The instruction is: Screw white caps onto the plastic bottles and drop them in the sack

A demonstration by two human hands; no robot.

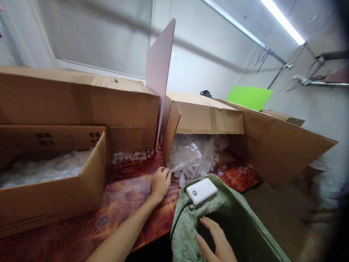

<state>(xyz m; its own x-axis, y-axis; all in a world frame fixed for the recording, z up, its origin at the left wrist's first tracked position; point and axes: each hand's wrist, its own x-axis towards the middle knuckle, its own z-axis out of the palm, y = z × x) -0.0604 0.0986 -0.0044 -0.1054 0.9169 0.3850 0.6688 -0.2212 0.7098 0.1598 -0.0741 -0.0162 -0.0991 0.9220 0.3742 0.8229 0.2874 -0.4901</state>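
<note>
My left hand (160,183) rests on the dark red wooden table with its fingers curled at the edge of a clear plastic bag (191,151); the plastic is drawn toward the fingertips. Small translucent plastic pieces (188,170) lie in and in front of the bag, inside an open-fronted cardboard box (211,118). Over the mouth of a green woven sack (188,225), my right hand (216,242) has its fingers apart and nothing in them. A white power bank (202,191) with a black cable lies on the sack's rim.
At left stands a cardboard box (54,203) filled with translucent pieces. A longer box (131,112) is behind it, with a row of small pieces (133,156) at its foot. A pale upright board (160,69) separates the boxes. A cardboard flap (283,149) juts out at right.
</note>
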